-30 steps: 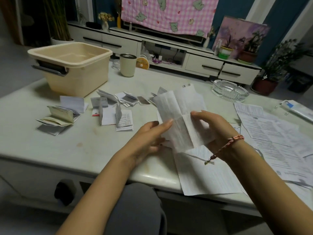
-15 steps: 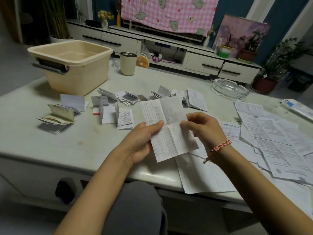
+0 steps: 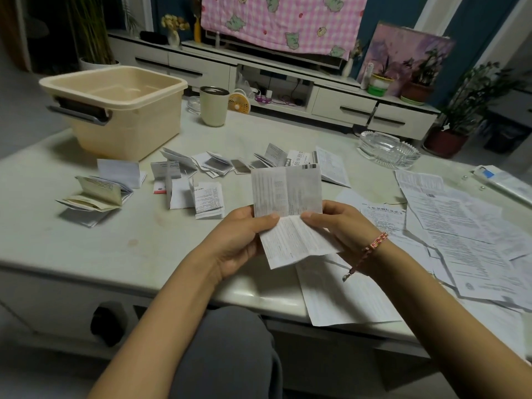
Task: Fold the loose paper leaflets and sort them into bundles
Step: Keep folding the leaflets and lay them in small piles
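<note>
- Head view: the leaflet [image 3: 288, 191] is held off the table [image 3: 115, 249], over its near edge at the middle, between the left hand [image 3: 239, 240] and the right hand [image 3: 336, 226].
- Its long axis runs near to far. A cross crease lies level with the thumbs; the far half stands up and the near half slopes down toward the person.
- Both hands are equally near and grip opposite side edges at the crease. The left thumb [image 3: 269, 217] and right thumb [image 3: 309, 216] press on the near face, tips pointing at each other with a small gap between.
- The other fingers are curled behind the paper, so each hand pinches it between thumb and fingers; how those back fingers lie is hidden.
- Both wrists are raised, palms turned inward.
- Judgement: the fold is part made, and the far half would next come down toward the person over the thumbs.
- Folded leaflets [image 3: 201, 197] lie in groups to the far left, near the tub [image 3: 115, 116]; the loose sheets [image 3: 460, 240] lie spread to the right.
</note>
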Action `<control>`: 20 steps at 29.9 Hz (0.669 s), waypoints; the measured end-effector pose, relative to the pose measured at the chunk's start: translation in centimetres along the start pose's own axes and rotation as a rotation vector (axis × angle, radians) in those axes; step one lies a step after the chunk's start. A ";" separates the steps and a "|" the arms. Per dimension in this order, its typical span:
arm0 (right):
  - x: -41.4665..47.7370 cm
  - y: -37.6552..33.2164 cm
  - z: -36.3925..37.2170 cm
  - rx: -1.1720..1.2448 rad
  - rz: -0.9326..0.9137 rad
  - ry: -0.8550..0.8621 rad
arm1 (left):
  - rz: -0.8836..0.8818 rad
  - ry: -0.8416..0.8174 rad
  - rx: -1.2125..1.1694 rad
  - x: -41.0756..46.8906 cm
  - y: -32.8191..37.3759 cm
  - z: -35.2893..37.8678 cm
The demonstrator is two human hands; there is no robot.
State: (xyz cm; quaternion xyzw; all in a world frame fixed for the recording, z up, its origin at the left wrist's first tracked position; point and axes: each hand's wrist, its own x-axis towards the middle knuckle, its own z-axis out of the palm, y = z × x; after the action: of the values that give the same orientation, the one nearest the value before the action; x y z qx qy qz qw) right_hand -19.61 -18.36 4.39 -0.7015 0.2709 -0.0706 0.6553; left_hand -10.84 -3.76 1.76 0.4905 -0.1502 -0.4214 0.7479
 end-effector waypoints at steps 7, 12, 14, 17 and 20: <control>-0.2 0.0 -0.5 0.122 -0.056 0.010 | -0.020 0.048 -0.017 0.0 0.4 -0.1; -0.2 0.4 -0.5 0.012 -0.126 0.038 | -0.117 0.063 -0.186 -0.1 0.7 -0.5; -0.3 0.4 -0.4 -0.063 -0.157 0.037 | -0.125 0.050 -0.092 -0.2 0.5 -0.4; -0.6 0.0 -0.1 -0.085 -0.188 0.008 | -0.142 -0.004 0.150 -0.3 0.0 -0.3; -0.6 -0.2 0.2 -0.063 -0.173 0.018 | -0.113 0.055 0.241 -0.2 -0.3 -0.4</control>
State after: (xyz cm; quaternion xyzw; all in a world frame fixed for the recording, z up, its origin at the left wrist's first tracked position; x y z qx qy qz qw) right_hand -19.96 -17.94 4.73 -0.7420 0.2172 -0.1246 0.6218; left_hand -10.82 -3.41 1.35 0.5959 -0.1515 -0.4283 0.6622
